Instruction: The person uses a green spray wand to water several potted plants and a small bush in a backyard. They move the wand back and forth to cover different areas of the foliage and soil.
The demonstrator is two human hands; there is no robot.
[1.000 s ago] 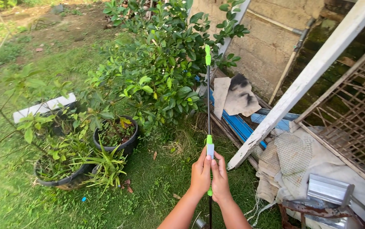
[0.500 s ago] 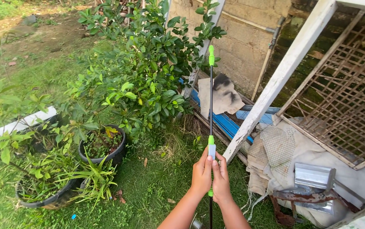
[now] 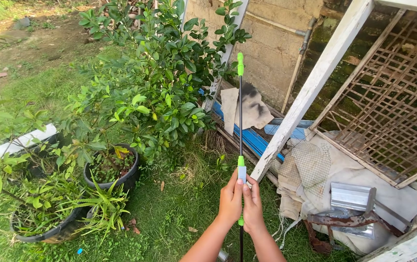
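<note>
the thin black pole (image 3: 240, 116) with green fittings stands upright over the grass, tip up by the leafy bush (image 3: 160, 82). left hand (image 3: 230, 199) and right hand (image 3: 252, 206) are both wrapped tight around its lower grip, pressed side by side. black pots (image 3: 131, 177) sit off left.

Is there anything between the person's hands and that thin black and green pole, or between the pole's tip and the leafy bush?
Nothing visible. The left hand and right hand both wrap directly around the pole. Its green tip points up with clear air around it, just right of the bush.
</note>
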